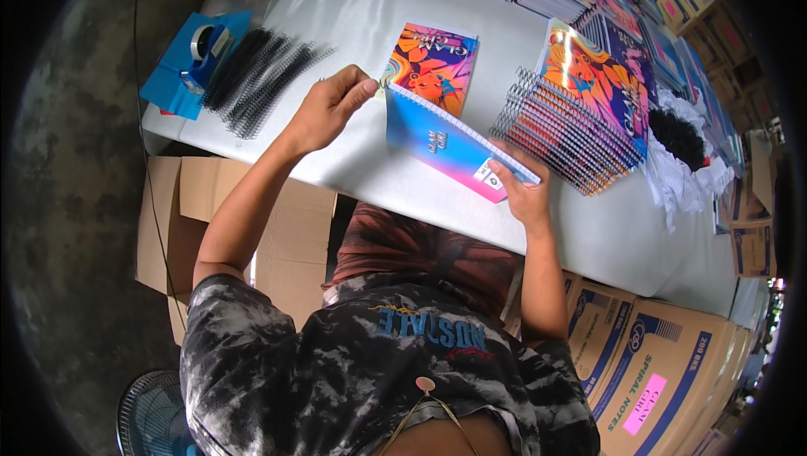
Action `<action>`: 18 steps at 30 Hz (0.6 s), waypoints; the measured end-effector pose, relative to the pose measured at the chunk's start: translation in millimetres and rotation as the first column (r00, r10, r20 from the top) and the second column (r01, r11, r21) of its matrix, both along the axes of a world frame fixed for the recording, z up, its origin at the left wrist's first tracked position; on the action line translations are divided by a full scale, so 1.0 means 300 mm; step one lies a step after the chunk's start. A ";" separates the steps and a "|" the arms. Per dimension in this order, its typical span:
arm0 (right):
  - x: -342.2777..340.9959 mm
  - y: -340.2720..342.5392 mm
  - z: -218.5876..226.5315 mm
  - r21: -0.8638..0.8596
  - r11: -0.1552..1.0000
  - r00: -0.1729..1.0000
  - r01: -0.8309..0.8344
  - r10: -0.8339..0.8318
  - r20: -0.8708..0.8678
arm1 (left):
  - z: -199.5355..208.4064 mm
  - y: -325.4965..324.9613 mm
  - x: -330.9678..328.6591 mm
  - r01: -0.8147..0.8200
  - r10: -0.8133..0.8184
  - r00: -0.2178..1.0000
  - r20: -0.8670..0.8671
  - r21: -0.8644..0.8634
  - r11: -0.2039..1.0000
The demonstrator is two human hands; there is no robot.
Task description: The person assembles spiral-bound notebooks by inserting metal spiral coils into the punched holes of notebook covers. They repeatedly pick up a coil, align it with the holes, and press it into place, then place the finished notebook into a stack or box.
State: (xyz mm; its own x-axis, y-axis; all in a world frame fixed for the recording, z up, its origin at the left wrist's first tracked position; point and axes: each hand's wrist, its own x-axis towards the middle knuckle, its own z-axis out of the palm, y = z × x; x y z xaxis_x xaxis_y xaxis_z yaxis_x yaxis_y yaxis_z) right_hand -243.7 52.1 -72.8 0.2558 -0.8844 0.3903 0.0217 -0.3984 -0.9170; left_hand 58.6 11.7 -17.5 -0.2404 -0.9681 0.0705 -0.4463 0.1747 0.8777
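Near front edge of white table (361, 27): right hand (525, 195) gripping blue-to-pink gradient notebook (450, 147), left hand (328, 107) pinching its coil end. Fanned stack of bound colourful notebooks (580, 115) at right edge; loose black spiral coils (256, 78) at left corner, unused.

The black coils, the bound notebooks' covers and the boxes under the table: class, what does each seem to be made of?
Black coils: probably plastic or coated wire, thin dark loops; the look leaves it open.
Covers on the bound notebooks: glossy coated card, with bright glare on the print.
Boxes: matte brown corrugated cardboard, with folded flaps.
Table: smooth white top, probably plastic or laminate.
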 end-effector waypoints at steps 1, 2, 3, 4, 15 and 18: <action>-0.004 -0.001 0.003 -0.011 1.000 1.000 -0.017 0.017 -0.015 | -0.001 -0.010 -0.003 0.000 -0.001 0.997 -0.079 -0.023 1.000; -0.008 -0.003 0.002 -0.035 0.999 1.000 -0.018 0.017 -0.025 | 0.009 -0.017 0.002 0.058 -0.055 0.990 -0.132 0.018 0.998; -0.014 -0.007 0.000 -0.059 0.998 0.999 -0.019 0.017 -0.035 | 0.028 -0.023 0.010 0.117 -0.104 0.977 -0.187 0.057 0.992; -0.020 -0.009 -0.001 -0.083 0.996 0.999 -0.019 0.015 -0.048 | 0.041 -0.030 0.012 0.178 -0.151 0.957 -0.246 0.091 0.980; -0.007 0.038 -0.018 -0.159 0.983 0.978 0.087 -0.115 -0.176 | 0.145 -0.014 -0.070 0.350 0.138 0.703 0.698 -0.509 0.786; 0.014 0.038 -0.032 -0.294 0.948 0.970 0.118 -0.174 -0.172 | -0.004 0.004 -0.093 0.242 0.523 0.685 0.508 -0.835 0.494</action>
